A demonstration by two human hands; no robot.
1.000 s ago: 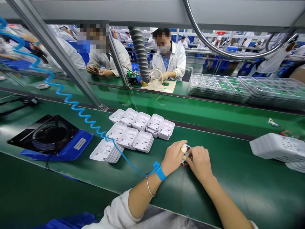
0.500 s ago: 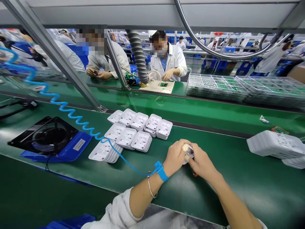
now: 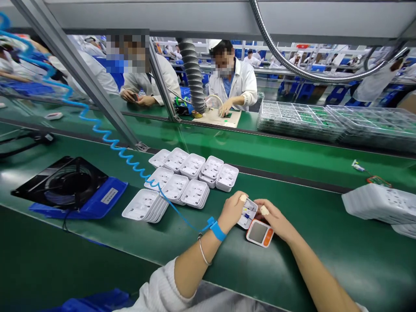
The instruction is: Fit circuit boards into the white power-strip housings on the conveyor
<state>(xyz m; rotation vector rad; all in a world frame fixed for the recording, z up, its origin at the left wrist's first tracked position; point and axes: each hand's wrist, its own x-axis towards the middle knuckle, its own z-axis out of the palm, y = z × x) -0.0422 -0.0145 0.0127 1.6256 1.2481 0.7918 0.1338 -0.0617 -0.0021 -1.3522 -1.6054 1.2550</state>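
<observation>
My left hand (image 3: 232, 212) is closed on a shallow white plastic housing (image 3: 246, 218), its inner side facing up with small coloured parts inside. Below the housing sits an orange-and-white display unit (image 3: 260, 233) with a grey screen and orange buttons. Against the unit's upper right edge, my right hand (image 3: 273, 219) is curled, its lower fingers hidden behind it. Pale finger cots cover some fingertips. A blue wrist strap (image 3: 216, 229) circles my left wrist.
Stacked white housings (image 3: 195, 193) stand left of my hands; more white shells (image 3: 378, 203) lie at right. A black fan (image 3: 69, 184) rests on a blue base. The strap's coiled blue cord (image 3: 112, 143) crosses the bench. Clear trays (image 3: 299, 119) and co-workers (image 3: 235, 82) are beyond.
My hands have parted slightly. The housing has shifted left and its inside now shows, and the orange-and-white display unit, mostly hidden before, is in plain view.
</observation>
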